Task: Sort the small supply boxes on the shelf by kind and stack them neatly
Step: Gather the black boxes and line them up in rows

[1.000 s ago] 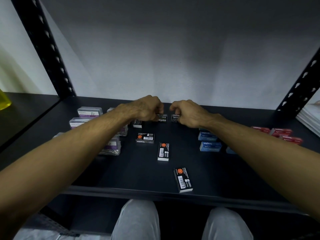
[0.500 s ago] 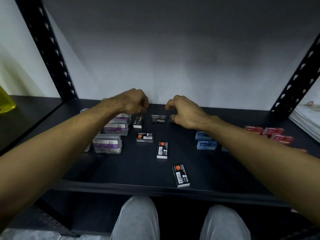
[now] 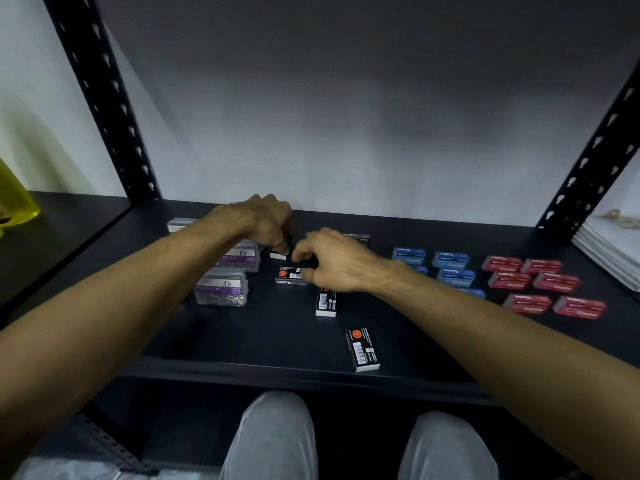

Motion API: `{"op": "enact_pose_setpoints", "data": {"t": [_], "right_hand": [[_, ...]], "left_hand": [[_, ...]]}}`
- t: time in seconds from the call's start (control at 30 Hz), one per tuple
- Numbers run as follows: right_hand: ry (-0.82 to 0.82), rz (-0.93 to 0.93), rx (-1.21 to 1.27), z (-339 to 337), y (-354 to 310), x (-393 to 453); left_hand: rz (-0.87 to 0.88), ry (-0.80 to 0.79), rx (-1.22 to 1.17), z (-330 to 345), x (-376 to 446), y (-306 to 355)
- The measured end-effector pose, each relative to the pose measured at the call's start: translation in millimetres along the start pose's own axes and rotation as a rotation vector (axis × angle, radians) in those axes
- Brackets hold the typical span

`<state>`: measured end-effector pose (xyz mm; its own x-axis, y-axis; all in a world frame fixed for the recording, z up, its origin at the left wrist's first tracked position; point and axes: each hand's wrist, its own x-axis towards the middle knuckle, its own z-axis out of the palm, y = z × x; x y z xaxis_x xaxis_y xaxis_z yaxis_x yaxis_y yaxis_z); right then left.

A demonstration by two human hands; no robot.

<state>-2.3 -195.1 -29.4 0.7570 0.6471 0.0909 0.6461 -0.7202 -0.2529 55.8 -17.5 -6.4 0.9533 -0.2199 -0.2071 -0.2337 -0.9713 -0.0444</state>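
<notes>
On the black shelf lie small boxes of several kinds. My left hand reaches down with curled fingers and pinches a black staples box beside the paper clip boxes. Just right of it, my right hand curls thumb and fingers round the right end of another black staples box. Two stacked black boxes sit at the back behind my right hand. Loose black boxes lie nearer me, one at centre and one near the front edge.
Clear paper clip boxes with purple labels are grouped on the left. Blue staples boxes and red staples boxes lie right of centre. Black perforated uprights frame the bay. A yellow object is far left, white sheets far right.
Both hands left the stacked black boxes at the back, lifted, then came down nearer me and to the left onto two other black boxes. The view shifted right, showing more red boxes.
</notes>
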Motion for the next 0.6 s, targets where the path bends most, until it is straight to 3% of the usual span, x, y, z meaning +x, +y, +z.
{"op": "enact_pose_setpoints", "data": {"t": [0.6], "right_hand": [[-0.127,0.154,0.112,-7,21,-28]], "left_hand": [[0.138,-0.013,-0.053,8,-25,21]]}}
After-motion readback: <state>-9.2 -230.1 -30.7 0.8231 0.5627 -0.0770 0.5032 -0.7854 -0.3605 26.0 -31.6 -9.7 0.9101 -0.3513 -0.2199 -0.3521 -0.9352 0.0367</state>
